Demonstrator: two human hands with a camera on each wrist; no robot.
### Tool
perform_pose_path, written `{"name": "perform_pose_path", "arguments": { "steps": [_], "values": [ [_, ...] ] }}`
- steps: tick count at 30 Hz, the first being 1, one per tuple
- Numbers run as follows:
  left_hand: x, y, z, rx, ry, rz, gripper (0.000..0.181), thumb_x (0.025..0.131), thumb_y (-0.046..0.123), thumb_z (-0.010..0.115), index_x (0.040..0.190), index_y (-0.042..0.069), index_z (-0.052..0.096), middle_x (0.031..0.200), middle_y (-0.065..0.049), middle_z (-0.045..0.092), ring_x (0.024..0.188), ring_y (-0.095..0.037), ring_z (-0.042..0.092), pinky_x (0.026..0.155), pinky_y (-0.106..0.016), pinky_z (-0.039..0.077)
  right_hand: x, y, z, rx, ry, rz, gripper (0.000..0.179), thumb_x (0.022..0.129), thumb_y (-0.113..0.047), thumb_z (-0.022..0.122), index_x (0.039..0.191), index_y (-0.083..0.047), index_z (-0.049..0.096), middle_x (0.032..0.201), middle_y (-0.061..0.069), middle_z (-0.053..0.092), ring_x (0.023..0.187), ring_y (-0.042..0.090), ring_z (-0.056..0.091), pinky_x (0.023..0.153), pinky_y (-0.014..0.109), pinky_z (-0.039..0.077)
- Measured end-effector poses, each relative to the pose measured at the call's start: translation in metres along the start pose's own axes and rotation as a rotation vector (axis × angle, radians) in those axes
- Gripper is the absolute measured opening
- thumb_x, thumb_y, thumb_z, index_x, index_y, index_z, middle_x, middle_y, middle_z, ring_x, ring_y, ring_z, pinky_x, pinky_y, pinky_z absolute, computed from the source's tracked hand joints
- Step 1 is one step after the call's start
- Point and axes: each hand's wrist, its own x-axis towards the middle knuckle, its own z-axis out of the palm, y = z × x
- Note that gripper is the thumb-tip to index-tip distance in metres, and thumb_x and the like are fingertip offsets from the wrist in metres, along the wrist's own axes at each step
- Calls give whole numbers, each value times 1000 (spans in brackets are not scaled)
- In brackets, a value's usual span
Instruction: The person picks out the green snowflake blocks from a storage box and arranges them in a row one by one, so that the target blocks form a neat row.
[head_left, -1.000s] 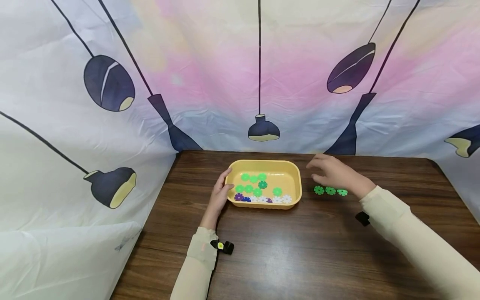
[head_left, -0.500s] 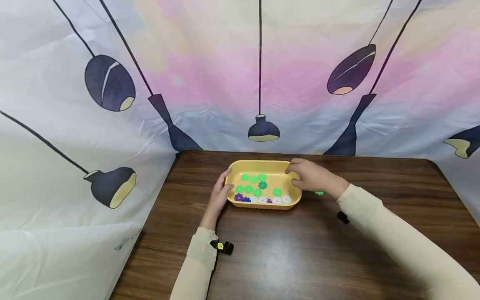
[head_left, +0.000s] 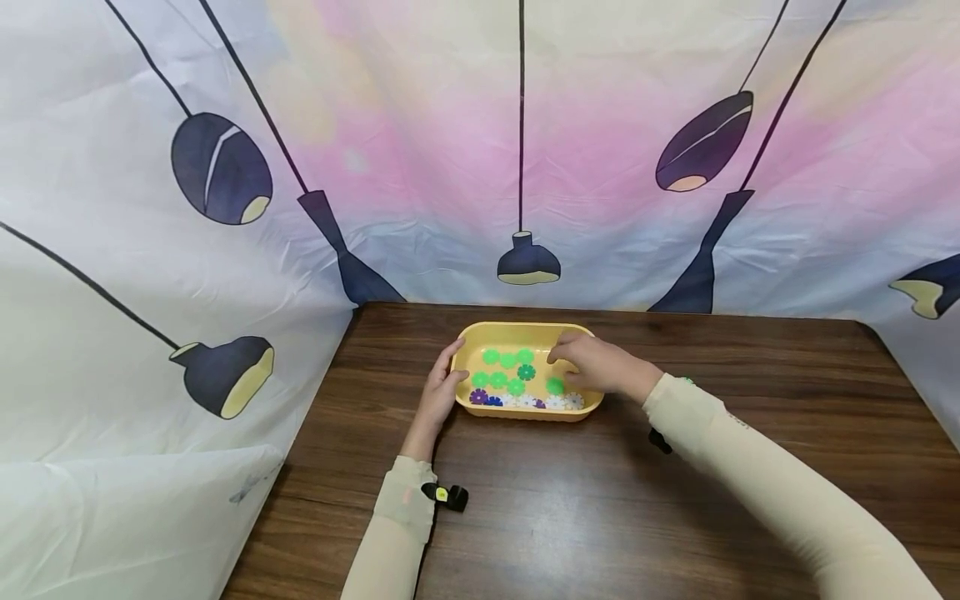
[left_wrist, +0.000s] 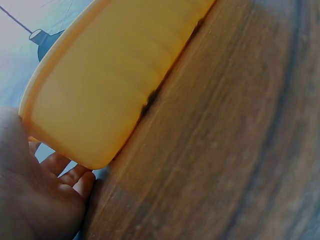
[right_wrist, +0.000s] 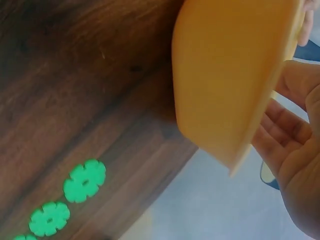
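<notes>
A yellow plastic tray [head_left: 517, 412] holds several flower-shaped plastic discs: light green ones [head_left: 498, 380], a darker green one [head_left: 526, 372], and purple, blue and white ones along the near wall. My left hand [head_left: 437, 392] grips the tray's left end, thumb over the rim; in the left wrist view its other fingers lie against the outer wall. My right hand [head_left: 600, 365] reaches over the right rim into the tray, fingers bent and apart, thumb near a light green disc [head_left: 555, 386]. Nothing shows between those fingers.
Green discs [right_wrist: 85, 181] lie in a row on the wooden table [head_left: 540, 500] right of the tray, mostly hidden by my right arm in the head view. A printed cloth [head_left: 450, 167] hangs behind the table's back edge and along its left side.
My right hand has moved left, from above the green discs on the table to inside the tray. The left hand and tray have stayed in place.
</notes>
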Motion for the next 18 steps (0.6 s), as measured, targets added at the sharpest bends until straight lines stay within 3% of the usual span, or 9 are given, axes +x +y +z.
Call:
{"name": "perform_pose_path", "arguments": {
  "steps": [6,12,18],
  "values": [
    [0,1,1,-2,6,-10,61,101,-5,49,161,3,41,171,-18,29,159,-34,21,124,-55,25,5,-1,11,-13,-25,-22,25,91,2,78,116,0,77,109,11,69,101,28,66,86,40,58],
    [3,2,2,-4,11,-21,61,99,-8,48,159,-1,41,170,-21,29,159,-37,20,124,-56,24,9,-2,22,9,-45,-47,22,92,6,73,113,0,78,108,11,71,102,27,69,88,38,59],
    [1,1,3,7,21,-9,61,100,-6,50,160,2,42,170,-18,31,159,-34,21,124,-54,25,10,-1,29,27,-68,-43,21,93,9,70,107,-2,82,103,9,73,99,26,70,88,38,59]
  ]
}}
